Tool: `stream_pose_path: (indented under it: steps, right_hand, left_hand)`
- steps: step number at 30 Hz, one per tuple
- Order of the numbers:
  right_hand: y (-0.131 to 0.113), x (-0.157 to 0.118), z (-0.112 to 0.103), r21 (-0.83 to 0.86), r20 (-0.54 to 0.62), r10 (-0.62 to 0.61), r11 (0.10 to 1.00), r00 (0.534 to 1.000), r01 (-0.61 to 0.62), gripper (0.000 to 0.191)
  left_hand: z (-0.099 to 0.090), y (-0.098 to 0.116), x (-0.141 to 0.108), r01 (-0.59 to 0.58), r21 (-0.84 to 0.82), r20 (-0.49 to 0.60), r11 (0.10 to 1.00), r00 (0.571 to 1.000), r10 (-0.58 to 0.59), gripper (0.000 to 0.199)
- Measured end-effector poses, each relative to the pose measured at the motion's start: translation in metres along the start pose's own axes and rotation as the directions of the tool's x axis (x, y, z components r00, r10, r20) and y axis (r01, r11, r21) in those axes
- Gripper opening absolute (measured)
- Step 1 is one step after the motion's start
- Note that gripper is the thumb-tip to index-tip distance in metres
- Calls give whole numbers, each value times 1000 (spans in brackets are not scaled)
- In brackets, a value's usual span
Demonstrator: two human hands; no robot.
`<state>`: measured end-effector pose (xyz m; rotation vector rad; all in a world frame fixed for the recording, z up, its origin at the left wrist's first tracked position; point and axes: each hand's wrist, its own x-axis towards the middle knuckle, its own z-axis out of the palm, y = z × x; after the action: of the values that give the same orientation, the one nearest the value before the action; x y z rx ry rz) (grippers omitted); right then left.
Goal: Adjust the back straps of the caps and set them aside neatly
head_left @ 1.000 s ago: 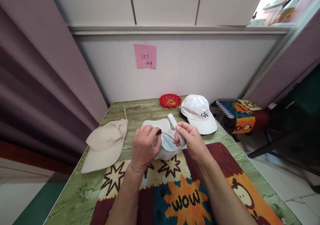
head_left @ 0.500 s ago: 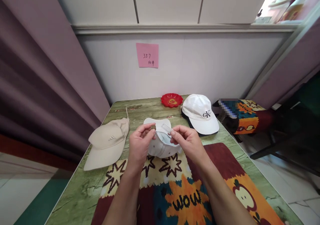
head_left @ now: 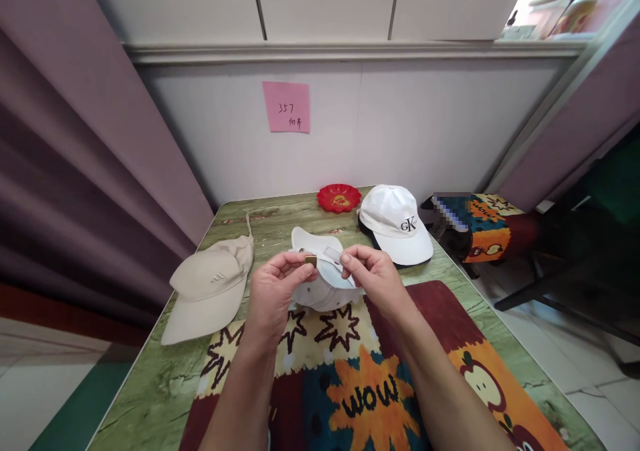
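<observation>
A pale, whitish baseball cap lies in front of me at the far edge of the cloth, its brim pointing away and its back opening toward me. My left hand pinches the small brass-coloured buckle of the cap's back strap between thumb and fingertips. Opposite it, my right hand is closed in a pinch on the loose strap, whose light end points toward the buckle. Strap and buckle look apart, though the fingers cover part of both.
A beige cap lies to the left on the green wood-patterned table. At the back right sits a white cap over a dark one, beside a red scalloped dish. A patterned cloth spreads under my forearms.
My left hand has turned the buckle so its brass face shows, and the strap end now lies flatter. The whole view has shifted slightly.
</observation>
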<state>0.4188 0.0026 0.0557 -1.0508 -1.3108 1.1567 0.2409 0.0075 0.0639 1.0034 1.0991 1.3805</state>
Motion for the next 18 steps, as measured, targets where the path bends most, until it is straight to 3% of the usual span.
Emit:
stream_pose_path:
  steps: [4,8,13,18]
  right_hand:
    - [5,3,-7,26,41,61,998,997,-62,33]
    - [4,4,-15,198,71,162,965,984,-173,34]
    - [2,6,-15,340,-9,291,901,957,-270,34]
    - [5,3,-1,212,16,144,967,989,-144,29]
  left_hand:
    - [-6,0,3,-4,128,20,992,1000,2,26]
    - [-6,-2,3,-35,235,7,971,999,35,24]
    - [-4,-5,2,-22,254,-42,967,999,34,25]
    - [-3,-7,6,59,59,-59,997,997,-56,33]
